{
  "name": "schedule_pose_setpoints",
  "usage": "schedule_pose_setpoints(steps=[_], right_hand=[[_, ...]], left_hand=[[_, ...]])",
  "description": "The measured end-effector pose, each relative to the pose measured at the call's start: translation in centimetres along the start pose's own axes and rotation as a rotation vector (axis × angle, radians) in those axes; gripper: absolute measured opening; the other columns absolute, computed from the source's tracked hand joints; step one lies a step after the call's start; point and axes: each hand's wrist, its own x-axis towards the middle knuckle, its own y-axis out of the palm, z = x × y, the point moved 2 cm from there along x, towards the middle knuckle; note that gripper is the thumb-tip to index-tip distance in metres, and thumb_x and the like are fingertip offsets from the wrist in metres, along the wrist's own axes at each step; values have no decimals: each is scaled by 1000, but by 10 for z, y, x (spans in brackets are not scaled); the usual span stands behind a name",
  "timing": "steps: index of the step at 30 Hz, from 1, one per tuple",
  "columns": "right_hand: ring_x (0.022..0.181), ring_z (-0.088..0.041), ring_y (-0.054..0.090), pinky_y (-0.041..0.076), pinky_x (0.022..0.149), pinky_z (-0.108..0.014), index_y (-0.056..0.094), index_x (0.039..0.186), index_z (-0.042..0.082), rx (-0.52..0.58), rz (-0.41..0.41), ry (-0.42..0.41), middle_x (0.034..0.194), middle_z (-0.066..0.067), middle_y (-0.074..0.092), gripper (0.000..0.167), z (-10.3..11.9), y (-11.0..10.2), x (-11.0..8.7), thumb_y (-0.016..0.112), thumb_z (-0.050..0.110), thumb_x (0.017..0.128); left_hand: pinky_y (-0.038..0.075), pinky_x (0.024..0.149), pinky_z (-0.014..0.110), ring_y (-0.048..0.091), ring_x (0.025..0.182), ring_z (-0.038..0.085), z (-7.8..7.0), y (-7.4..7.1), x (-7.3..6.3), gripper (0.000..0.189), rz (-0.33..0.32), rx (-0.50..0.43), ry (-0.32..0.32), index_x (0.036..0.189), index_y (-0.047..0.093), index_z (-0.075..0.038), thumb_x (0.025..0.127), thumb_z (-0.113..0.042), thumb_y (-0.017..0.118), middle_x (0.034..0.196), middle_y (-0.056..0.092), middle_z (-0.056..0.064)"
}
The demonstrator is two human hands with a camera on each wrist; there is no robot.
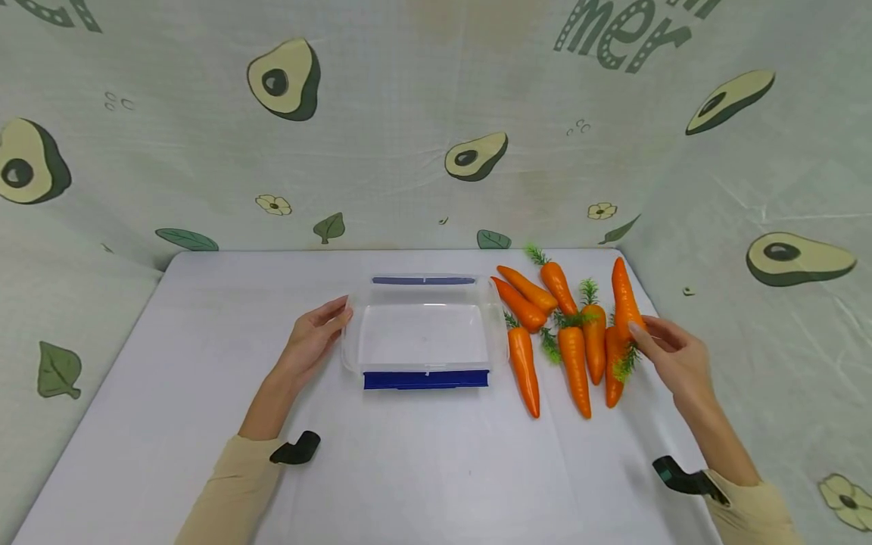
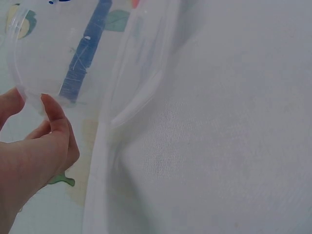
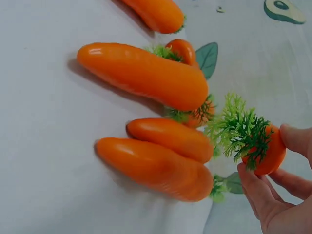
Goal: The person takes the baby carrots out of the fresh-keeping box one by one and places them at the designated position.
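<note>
At the middle of the table sits a clear plastic food container with blue clip strips on its near and far sides. My left hand pinches its left rim between thumb and fingers; the left wrist view shows this grip on the see-through wall. My right hand holds a carrot by its leafy end, with the tip pointing away. In the right wrist view, thumb and fingers grip that carrot's thick end beside its green leaves. Other carrots lie just left of this hand.
Several orange carrots, some with green tops, are spread between the container and the table's right edge; one carrot lies close by the container's right side. A white cloth covers the table. Behind it hangs an avocado-print curtain.
</note>
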Motion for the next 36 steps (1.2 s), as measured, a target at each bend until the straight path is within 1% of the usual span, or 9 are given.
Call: schedule_pose_setpoints(steps=[3,8,16,22,28,29,31,34,36], right_hand=[[87,10,57,48,73,-5,51,146,-1,46,-10,24,102,23,55,70,-13,-5,-3,66,49,98],[84,10,57,48,71,-4,52,145,0,74,-45,103,104,20,54,70,-33,-11,-7,68,48,97],[77,10,59,52,69,-7,46,150,-3,55,-45,185,116,2,56,78,-58,-12,-9,66,51,97],[74,9,58,48,65,-6,47,149,-5,-3,-23,227,123,-12,58,79,-72,-14,-9,63,53,98],[79,2,53,47,66,-12,54,143,-6,-77,-19,250,102,3,64,78,-77,-15,-8,65,56,96],[79,2,52,46,66,-13,55,142,-5,-89,-21,249,102,1,65,78,-77,-14,-8,65,56,96],[79,3,52,44,66,-15,55,141,-6,-125,-21,234,111,-9,67,77,-77,-14,-8,64,57,96],[71,7,55,44,65,-15,55,139,-8,-142,-14,198,120,-23,65,76,-75,-13,-7,64,55,97],[68,6,59,44,63,-14,55,139,-9,-152,-2,179,123,-28,63,76,-75,-13,-7,63,54,98]], left_hand=[[34,117,28,37,146,20,1,-1,0,61,0,6,2,159,37,-4,106,-24,61,164,35,10],[36,116,27,38,146,20,2,-1,-1,62,-5,8,0,158,38,-4,105,-26,62,163,36,10],[35,117,29,38,146,21,3,-2,-2,62,-6,4,-4,158,39,-5,105,-26,62,163,37,10],[36,116,28,38,145,20,2,-1,-4,60,-12,7,-13,158,39,-7,106,-25,61,163,37,9],[36,117,28,39,144,19,1,1,-5,59,-12,9,-12,159,39,-7,106,-23,60,163,37,9],[36,116,28,39,143,19,1,1,-5,59,-14,10,-12,159,39,-7,106,-23,60,163,37,9],[37,116,27,39,143,18,0,1,-5,59,-14,8,-9,158,39,-6,106,-23,60,163,37,9],[37,115,26,41,141,17,1,1,-4,58,-17,1,-9,158,40,-6,106,-21,60,162,38,10],[37,116,27,41,140,17,1,1,-4,57,-19,-2,-9,158,40,-6,106,-21,60,161,38,10]])
